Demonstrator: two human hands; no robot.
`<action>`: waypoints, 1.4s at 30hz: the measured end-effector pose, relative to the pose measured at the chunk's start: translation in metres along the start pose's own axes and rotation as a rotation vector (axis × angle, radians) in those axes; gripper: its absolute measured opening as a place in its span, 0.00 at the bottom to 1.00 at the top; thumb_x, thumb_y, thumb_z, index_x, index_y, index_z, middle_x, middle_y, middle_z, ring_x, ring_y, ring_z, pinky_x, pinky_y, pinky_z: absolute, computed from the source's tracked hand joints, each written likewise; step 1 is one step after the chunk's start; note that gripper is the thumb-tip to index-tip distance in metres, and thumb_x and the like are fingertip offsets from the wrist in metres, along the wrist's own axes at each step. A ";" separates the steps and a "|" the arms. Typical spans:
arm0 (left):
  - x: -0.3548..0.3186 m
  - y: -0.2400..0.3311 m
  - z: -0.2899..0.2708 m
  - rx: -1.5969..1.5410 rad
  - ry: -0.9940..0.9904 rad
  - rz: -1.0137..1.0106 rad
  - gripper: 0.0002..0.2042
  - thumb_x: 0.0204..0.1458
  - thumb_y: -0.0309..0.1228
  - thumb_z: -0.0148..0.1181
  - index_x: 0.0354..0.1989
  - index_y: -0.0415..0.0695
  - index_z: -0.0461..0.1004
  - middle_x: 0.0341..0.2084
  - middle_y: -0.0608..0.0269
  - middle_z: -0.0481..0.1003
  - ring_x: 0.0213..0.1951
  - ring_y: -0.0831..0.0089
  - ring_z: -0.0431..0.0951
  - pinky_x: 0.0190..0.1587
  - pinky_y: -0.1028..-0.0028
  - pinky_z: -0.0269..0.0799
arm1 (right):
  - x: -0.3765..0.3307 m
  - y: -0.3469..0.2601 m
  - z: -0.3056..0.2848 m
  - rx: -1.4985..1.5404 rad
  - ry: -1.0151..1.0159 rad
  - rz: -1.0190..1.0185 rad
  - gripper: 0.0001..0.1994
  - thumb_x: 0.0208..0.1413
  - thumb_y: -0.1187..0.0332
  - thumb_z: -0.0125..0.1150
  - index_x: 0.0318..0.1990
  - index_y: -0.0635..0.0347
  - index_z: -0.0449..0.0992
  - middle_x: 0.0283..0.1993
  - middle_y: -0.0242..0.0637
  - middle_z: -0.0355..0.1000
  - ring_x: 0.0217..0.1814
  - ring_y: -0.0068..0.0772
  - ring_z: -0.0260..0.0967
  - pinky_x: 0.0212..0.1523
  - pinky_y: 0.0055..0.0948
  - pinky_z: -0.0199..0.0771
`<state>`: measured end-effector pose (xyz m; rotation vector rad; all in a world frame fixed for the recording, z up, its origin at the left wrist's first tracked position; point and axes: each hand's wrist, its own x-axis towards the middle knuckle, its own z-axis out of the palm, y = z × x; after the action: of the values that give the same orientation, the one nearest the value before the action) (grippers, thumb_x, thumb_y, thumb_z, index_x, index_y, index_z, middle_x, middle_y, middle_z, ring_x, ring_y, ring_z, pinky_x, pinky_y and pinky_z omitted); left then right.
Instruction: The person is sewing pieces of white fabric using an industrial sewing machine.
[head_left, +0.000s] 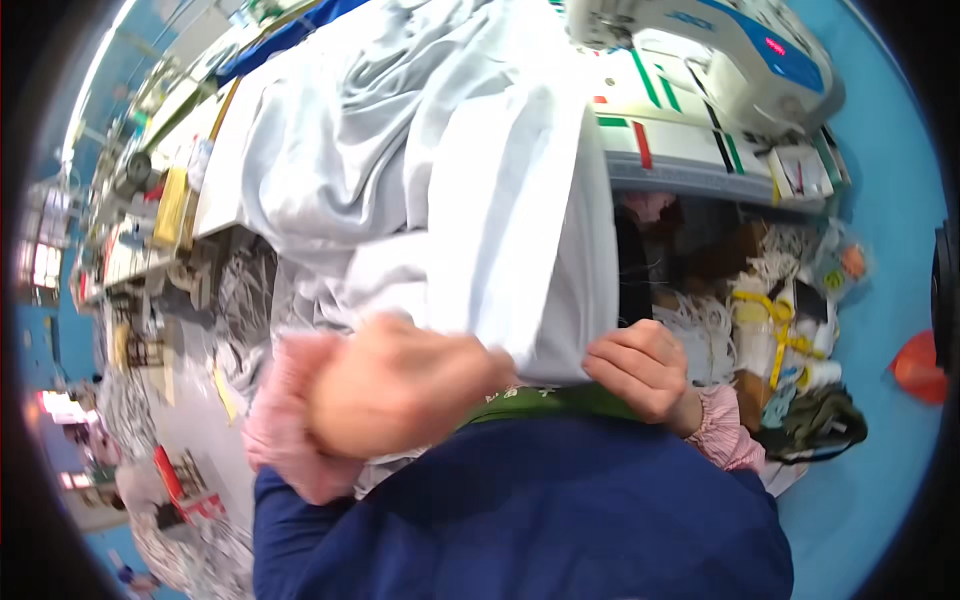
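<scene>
A large pale grey-white fabric (500, 220) drapes from the sewing table down to my lap, its near part lying in a long smooth fold. My left hand (405, 385), slightly blurred by motion, is closed at the fabric's near edge on the left. At the near right corner, my right hand (640, 370) pinches the edge between curled fingers and thumb. The edge runs fairly straight between both hands. A sewing machine (740, 60), white and blue, stands beyond the fabric at the upper right.
Coloured tape strips mark the machine bed (670, 140). A small white box (800, 172) sits at its right corner. Below are white scraps, a yellow tape measure (780, 325), a thread spool (820, 375) and a dark green bag (815, 425). Other worktables and fabric heaps line the left.
</scene>
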<state>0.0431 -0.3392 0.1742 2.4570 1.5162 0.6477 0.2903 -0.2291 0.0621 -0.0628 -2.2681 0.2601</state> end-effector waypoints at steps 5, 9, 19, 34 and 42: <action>0.010 0.010 0.079 -0.235 -0.133 0.113 0.06 0.52 0.29 0.59 0.29 0.43 0.68 0.18 0.65 0.69 0.18 0.67 0.75 0.17 0.69 0.69 | -0.020 -0.002 0.005 -0.018 0.012 -0.018 0.07 0.43 0.75 0.66 0.33 0.63 0.79 0.42 0.38 0.77 0.40 0.32 0.74 0.31 0.26 0.73; 0.014 0.011 0.095 -0.259 -0.101 0.139 0.07 0.52 0.30 0.59 0.28 0.43 0.68 0.18 0.64 0.70 0.17 0.65 0.74 0.17 0.68 0.69 | -0.015 0.000 0.000 0.001 0.024 -0.061 0.07 0.43 0.75 0.69 0.32 0.64 0.79 0.42 0.34 0.77 0.40 0.29 0.73 0.30 0.26 0.72; 0.069 -0.054 0.121 -0.376 -0.121 -0.002 0.10 0.46 0.25 0.66 0.37 0.42 0.75 0.34 0.58 0.76 0.36 0.58 0.78 0.38 0.66 0.74 | -0.069 0.010 0.007 0.098 -0.083 0.127 0.09 0.38 0.74 0.62 0.30 0.64 0.78 0.35 0.37 0.75 0.33 0.32 0.74 0.30 0.27 0.78; 0.091 -0.297 0.103 0.577 0.072 -1.104 0.37 0.55 0.64 0.43 0.69 0.56 0.56 0.69 0.46 0.50 0.68 0.40 0.47 0.63 0.37 0.41 | -0.087 0.082 0.050 0.398 -0.119 0.583 0.08 0.39 0.76 0.71 0.30 0.62 0.80 0.29 0.38 0.77 0.28 0.35 0.74 0.27 0.27 0.75; 0.123 -0.375 0.087 0.621 0.089 -0.992 0.36 0.56 0.62 0.44 0.69 0.55 0.56 0.67 0.41 0.53 0.67 0.40 0.52 0.64 0.43 0.45 | -0.067 0.120 0.060 0.354 -0.083 0.503 0.07 0.42 0.76 0.66 0.31 0.64 0.80 0.30 0.38 0.75 0.29 0.34 0.74 0.26 0.26 0.75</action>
<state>-0.1712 -0.0506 -0.0102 1.5539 2.9255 0.0805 0.2838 -0.1308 -0.0503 -0.4444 -2.2219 0.9378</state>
